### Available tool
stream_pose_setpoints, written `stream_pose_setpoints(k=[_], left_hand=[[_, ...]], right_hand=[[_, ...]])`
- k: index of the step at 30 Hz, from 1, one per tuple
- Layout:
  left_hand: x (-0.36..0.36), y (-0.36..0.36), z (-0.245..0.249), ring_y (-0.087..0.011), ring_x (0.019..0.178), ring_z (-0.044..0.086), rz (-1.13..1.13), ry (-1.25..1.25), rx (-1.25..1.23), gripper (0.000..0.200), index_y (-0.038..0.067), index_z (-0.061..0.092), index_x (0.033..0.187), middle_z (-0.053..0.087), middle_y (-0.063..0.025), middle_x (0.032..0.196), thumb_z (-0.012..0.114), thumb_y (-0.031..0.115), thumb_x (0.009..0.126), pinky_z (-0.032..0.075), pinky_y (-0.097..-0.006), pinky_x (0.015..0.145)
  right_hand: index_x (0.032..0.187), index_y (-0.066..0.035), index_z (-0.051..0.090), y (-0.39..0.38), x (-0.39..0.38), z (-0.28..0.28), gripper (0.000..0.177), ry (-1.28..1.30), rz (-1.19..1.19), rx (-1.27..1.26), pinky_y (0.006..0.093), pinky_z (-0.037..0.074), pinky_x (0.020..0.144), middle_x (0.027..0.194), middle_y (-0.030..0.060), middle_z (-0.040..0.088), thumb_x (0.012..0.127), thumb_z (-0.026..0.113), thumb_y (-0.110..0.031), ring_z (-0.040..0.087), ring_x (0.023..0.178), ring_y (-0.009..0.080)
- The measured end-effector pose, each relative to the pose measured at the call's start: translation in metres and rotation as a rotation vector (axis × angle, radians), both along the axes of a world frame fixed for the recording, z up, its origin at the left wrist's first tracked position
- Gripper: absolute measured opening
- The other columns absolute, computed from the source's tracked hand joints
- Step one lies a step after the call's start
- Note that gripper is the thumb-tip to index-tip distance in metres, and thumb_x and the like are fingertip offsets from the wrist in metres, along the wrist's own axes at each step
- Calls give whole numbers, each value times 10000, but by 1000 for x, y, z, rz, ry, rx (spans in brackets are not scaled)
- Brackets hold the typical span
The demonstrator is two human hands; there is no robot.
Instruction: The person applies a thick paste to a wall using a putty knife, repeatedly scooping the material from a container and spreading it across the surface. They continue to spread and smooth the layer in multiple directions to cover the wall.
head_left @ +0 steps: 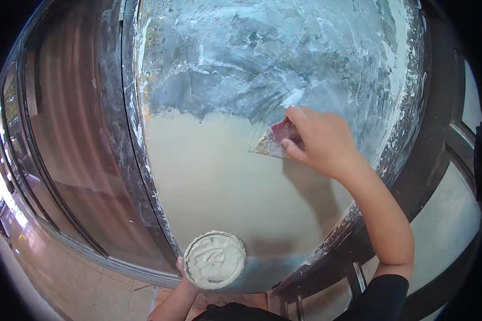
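Observation:
My right hand (324,140) is closed round a reddish putty spreader (285,132), whose edge is smeared with pale filler. Its blade touches the panel near the boundary between a smooth cream coat (203,171) below and a patchy blue-grey surface (225,59) above. Low at the front, a round tub (188,273) full of creamy putty (214,259) is held by my left hand (182,267). Most of that hand's fingers are hidden behind and under the tub.
A dark, paint-flecked frame post (139,155) borders the panel on the left, beside brown glass panes (72,123). On the right stands a dark wooden frame with pale panels (447,214). Tiled floor (104,286) shows at lower left.

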State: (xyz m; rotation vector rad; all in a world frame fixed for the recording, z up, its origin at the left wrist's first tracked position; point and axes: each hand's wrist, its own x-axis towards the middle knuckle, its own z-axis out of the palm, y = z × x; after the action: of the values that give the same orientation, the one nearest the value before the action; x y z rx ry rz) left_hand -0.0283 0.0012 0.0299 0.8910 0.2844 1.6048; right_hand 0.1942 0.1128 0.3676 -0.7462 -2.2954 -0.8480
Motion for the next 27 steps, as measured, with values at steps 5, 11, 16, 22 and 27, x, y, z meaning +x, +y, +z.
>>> stream_pose_setpoints(k=[5, 11, 16, 22, 27], left_hand=[[-2, 4, -9, -399, 1316, 364, -30, -33, 30, 959, 142, 361, 1429, 345, -175, 1463, 431, 787, 724, 326, -587, 1064], [-1, 3, -16, -377, 1348, 334, -11, -94, -26, 1020, 84, 288, 1458, 305, -188, 1485, 481, 755, 714, 298, -538, 1103], [-2, 2, -18, -373, 1352, 328, -19, -99, 0, 1023, 84, 285, 1460, 306, -182, 1486, 473, 761, 716, 298, -536, 1101], [-4, 4, -22, -378, 1355, 324, -16, -95, -12, 1023, 81, 288, 1460, 300, -187, 1489, 477, 756, 715, 294, -541, 1102], [-4, 6, -37, -383, 1357, 320, -34, -118, -53, 1030, 83, 286, 1462, 295, -187, 1493, 473, 758, 707, 293, -544, 1101]], right_hand=[[981, -97, 536, -7, 10, 15, 281, 234, -55, -32, 438, 485, 659, 878, 101, 646, 789, 634, -277, 632, 773, 327], [1007, -91, 506, 9, 14, -2, 328, 80, -88, -40, 447, 478, 662, 853, 95, 627, 790, 649, -292, 628, 771, 320], [997, -91, 504, -10, 19, 7, 316, 265, -53, -19, 443, 476, 648, 868, 105, 620, 791, 648, -283, 619, 756, 329], [996, -95, 522, 4, 26, -1, 312, 274, -121, 21, 432, 479, 631, 845, 108, 633, 791, 649, -292, 627, 749, 322], [961, -96, 550, 6, 21, -25, 289, 22, 25, 79, 440, 478, 626, 815, 102, 634, 773, 663, -285, 628, 730, 325]])
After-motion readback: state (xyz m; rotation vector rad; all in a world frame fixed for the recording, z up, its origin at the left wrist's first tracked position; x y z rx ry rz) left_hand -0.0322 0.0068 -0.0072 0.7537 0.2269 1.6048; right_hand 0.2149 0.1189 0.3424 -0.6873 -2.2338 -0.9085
